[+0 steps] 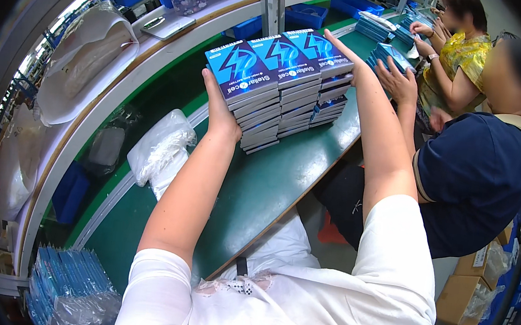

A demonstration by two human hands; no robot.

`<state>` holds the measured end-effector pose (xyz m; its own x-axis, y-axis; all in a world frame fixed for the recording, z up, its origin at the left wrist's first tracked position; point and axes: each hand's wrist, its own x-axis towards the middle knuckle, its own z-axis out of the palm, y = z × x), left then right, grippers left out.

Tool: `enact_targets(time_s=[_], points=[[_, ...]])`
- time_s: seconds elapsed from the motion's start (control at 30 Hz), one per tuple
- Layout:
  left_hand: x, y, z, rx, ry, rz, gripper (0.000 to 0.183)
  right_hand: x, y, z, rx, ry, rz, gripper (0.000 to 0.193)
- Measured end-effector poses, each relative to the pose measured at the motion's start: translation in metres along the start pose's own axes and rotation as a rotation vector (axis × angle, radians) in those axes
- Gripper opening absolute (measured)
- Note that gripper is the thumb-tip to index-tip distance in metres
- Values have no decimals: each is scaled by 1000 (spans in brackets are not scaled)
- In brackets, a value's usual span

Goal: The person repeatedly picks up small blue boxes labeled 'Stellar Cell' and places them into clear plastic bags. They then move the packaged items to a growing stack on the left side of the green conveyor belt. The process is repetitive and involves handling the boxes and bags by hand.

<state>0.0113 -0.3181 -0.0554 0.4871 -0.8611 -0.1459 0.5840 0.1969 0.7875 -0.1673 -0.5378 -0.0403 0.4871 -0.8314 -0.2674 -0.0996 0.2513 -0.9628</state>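
In front of me stand three tall stacks of flat blue-and-white boxes [285, 71], side by side as one block on the green workbench [285, 165]. My left hand [220, 110] presses flat against the block's left side, thumb upright along the edge. Against the opposite side lies my right hand [350, 61], its fingers reaching to the far corner. The block is gripped between both palms. Whether its underside touches the bench cannot be made out. The top boxes carry a light blue pattern; below them mostly white edges show.
Left of the block lies a clear plastic bag of white material [165, 147]. Many thin blue packages [69, 288] are stacked at the lower left. A metal post [271, 7] rises behind. Two co-workers sit at the right, one near in a dark shirt [475, 183], handling blue boxes [393, 56].
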Motion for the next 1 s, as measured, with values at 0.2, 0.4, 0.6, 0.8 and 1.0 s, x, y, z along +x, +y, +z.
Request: enact_targets(time_s=[0.2, 0.4, 0.6, 0.8, 1.0], points=[[-3, 4, -15, 119, 22, -59, 96, -8, 13, -8, 53, 31, -2, 100], [15, -20, -73, 264, 103, -169, 121, -28, 22, -13, 124, 47, 232, 80], [-26, -12, -22, 360, -73, -140, 108, -18, 52, -15, 178, 54, 100, 48], [-6, 3, -34, 397, -90, -160, 85, -47, 59, -5, 216, 57, 9, 48], [56, 40, -76, 452, -238, -288, 55, -129, 66, 74, 466, 82, -22, 83]])
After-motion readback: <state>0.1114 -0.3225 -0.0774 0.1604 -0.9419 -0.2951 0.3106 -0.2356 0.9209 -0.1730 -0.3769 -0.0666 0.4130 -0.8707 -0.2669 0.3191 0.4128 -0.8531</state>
